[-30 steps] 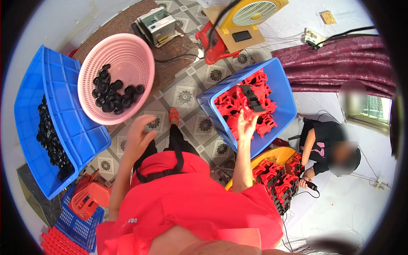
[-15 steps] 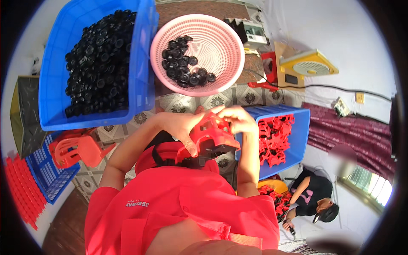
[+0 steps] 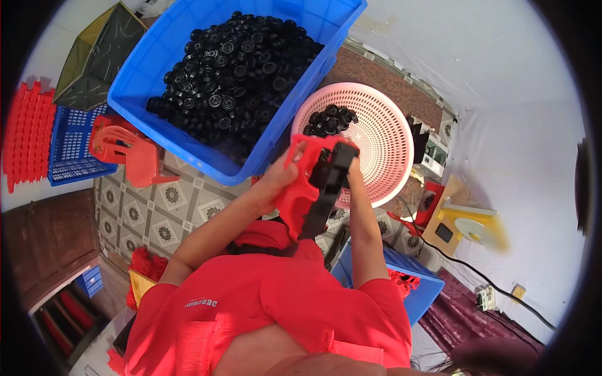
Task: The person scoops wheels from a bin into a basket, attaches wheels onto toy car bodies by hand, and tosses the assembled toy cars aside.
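Note:
My left hand is closed round the red side of a red and black plastic toy vehicle body, which is tilted with its black base to the right. My right hand is just behind that base, at the near edge of a pink perforated basket. Its fingers are mostly hidden, so I cannot see whether it grips the body or something else. Small black wheels lie in the basket, partly covered by the body. A large blue bin at the upper left holds a heap of similar black wheels.
A blue crate with red parts stands at my right. A yellow fan and a black cable are on the right. Behind my left arm are a red plastic chair, a blue slatted crate and stacked red pieces.
The view has turned, and the other person has left it. The toy body has tipped and moved from before my chest to the basket's near edge. My right hand now reaches behind it.

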{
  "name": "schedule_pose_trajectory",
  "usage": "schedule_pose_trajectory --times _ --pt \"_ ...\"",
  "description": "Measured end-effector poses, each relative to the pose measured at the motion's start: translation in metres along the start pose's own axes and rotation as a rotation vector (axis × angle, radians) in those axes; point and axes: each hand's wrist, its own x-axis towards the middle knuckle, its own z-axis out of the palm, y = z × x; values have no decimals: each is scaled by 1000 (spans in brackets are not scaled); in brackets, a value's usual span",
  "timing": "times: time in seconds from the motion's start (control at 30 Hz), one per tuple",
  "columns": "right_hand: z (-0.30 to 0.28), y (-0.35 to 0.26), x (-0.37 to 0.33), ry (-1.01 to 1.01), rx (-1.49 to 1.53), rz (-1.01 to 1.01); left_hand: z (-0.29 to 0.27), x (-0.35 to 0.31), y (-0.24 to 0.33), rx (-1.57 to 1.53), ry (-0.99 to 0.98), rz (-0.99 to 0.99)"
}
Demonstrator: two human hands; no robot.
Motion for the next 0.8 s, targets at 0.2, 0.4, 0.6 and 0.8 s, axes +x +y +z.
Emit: schedule_pose_trajectory --times 0.2,0.4,0.6,0.8 --pt "-126 -64 -34 298 1216 16 24 37 7 40 242 211" --pt "-252 -142 -108 312 1493 -236 40 64 2 330 312 251" --pt "-237 -157 -116 217 1238 -217 33 63 -4 457 247 307" --pt "-222 -169 -132 -82 1443 -86 -3 43 -6 392 85 186"
